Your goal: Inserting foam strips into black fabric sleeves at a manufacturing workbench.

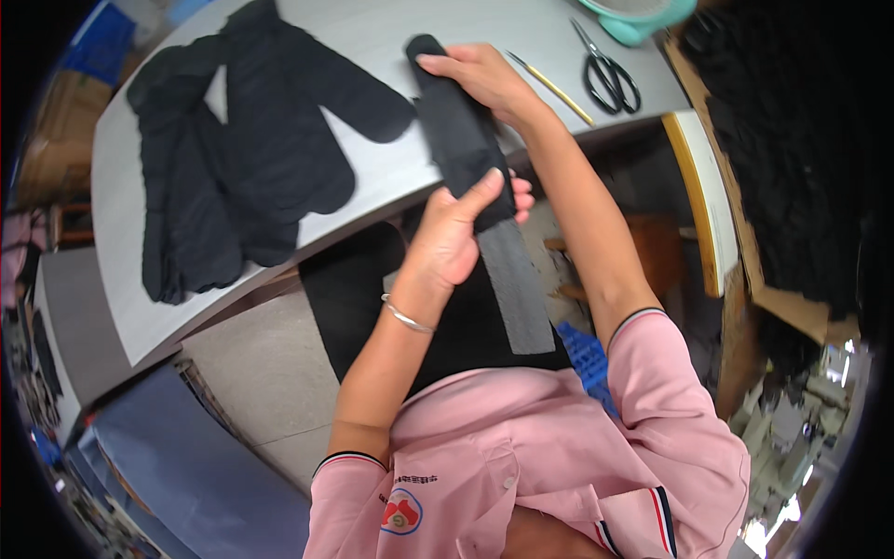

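A long, narrow black fabric piece (458, 126) with a rounded far end is stretched between my hands over the table's front edge. My right hand (480, 79) grips its far end, thumb on top. Lower down, my left hand (452, 228) is closed around the near part, its thumb pressed on the cloth and fingertips showing on the other side. Below that hand a grey strip (517, 289) hangs over my lap; whether it is joined to the black piece I cannot tell. Several black fabric pieces (279, 121) with rounded ends lie overlapping on the table to the left.
The grey-white table (121, 233) curves across the front. Black-handled scissors (610, 79) and a thin yellow pencil-like tool (554, 88) lie at its far right, near a turquoise basket (633, 23). A box of black cloth (782, 168) stands right; a blue-grey surface (205, 456) lies lower left.
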Demonstrator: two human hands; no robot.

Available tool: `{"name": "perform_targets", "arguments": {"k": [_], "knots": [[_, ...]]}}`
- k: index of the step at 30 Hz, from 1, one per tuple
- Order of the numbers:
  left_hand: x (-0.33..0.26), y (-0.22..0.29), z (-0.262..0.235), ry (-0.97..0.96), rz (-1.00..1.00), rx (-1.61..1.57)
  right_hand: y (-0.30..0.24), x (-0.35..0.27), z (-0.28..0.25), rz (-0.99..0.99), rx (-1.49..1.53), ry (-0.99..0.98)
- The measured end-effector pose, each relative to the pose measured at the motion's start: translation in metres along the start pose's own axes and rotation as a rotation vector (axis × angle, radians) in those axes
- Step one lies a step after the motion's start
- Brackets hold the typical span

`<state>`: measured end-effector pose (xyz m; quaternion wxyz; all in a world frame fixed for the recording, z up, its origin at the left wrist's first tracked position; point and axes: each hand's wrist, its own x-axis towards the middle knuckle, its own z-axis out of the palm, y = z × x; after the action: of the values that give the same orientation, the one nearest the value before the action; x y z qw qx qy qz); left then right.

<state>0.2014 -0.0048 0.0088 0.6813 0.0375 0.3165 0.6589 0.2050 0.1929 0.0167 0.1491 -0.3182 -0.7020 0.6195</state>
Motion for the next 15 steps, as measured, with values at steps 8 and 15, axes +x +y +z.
{"name": "perform_targets", "arguments": {"k": [8, 15], "knots": [[-0.011, 0.007, 0.003, 0.020, -0.006, 0.101, 0.010, 0.009, 0.009, -0.122, -0.235, 0.167], [-0.037, -0.017, 0.001, -0.016, 0.002, 0.070, 0.014, 0.006, 0.010, -0.167, -0.346, 0.253]]}}
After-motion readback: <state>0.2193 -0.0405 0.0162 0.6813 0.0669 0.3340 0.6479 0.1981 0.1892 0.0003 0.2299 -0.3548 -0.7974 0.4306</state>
